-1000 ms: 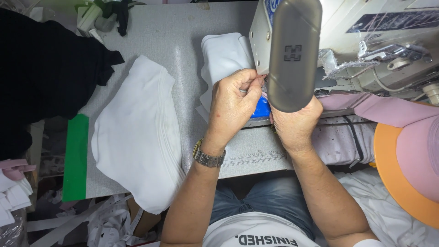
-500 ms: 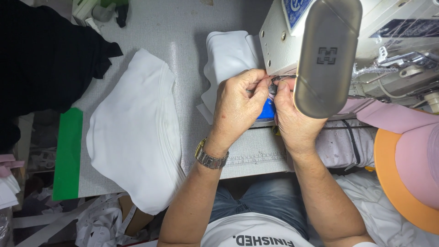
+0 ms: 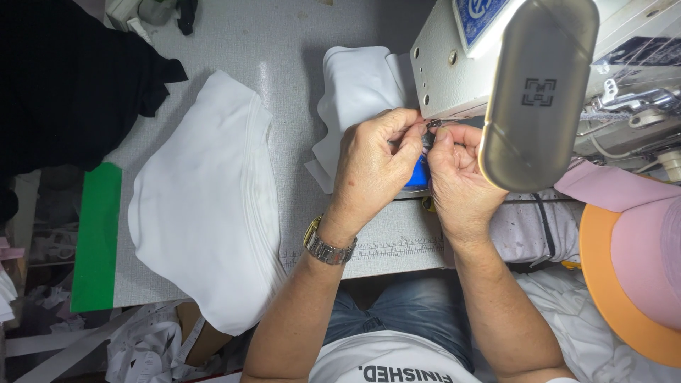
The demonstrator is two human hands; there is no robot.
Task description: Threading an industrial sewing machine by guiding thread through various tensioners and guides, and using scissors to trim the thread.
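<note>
So both hands pinch smth tiny, prob thread, under the sewing machine head: left hand fingers together, right hand too. Thin, limp, slippery imo; grip near its end.

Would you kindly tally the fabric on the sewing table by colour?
White: 2, the stack and the piece behind the left hand and right hand
Black: 1, the cloth
Total: 3
</note>
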